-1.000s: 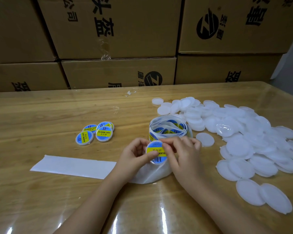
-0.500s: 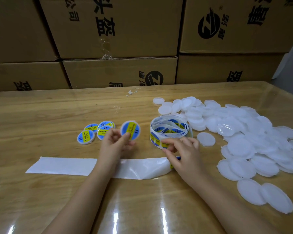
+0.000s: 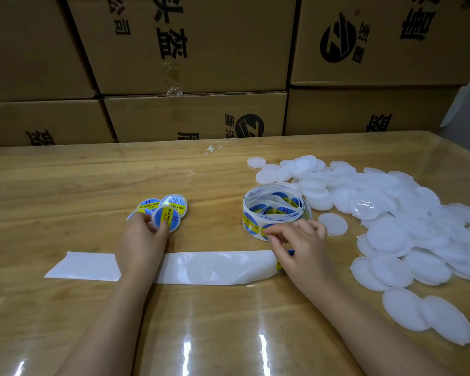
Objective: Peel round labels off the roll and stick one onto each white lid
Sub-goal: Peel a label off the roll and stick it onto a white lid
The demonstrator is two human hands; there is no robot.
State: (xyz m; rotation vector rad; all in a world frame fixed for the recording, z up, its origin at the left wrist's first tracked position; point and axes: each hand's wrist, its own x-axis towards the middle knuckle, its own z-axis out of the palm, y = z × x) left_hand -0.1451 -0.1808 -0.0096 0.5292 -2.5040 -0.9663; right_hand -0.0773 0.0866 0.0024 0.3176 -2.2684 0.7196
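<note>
My left hand [image 3: 144, 237] pinches a freshly labelled lid [image 3: 166, 218] at the near edge of the small group of labelled lids [image 3: 163, 207] left of centre. The label roll [image 3: 274, 210], loosely coiled with blue and yellow round labels, stands mid-table. My right hand [image 3: 299, 245] is at the roll's near side, its fingertips pinching a label on the strip there. A long empty white backing strip [image 3: 215, 267] trails leftward from the roll under both wrists. A single white lid [image 3: 333, 223] lies just right of the roll.
A big heap of unlabelled white lids [image 3: 391, 213] covers the table's right side, reaching the near right edge. Stacked cardboard boxes [image 3: 196, 77] wall off the far edge of the glossy wooden table [image 3: 65, 185]. A scrap of tape [image 3: 213, 149] lies near the back.
My left hand carried the newly labelled lid away from the roll leftward and lowered it onto the labelled group. My right hand stayed at the roll and took hold of another label.
</note>
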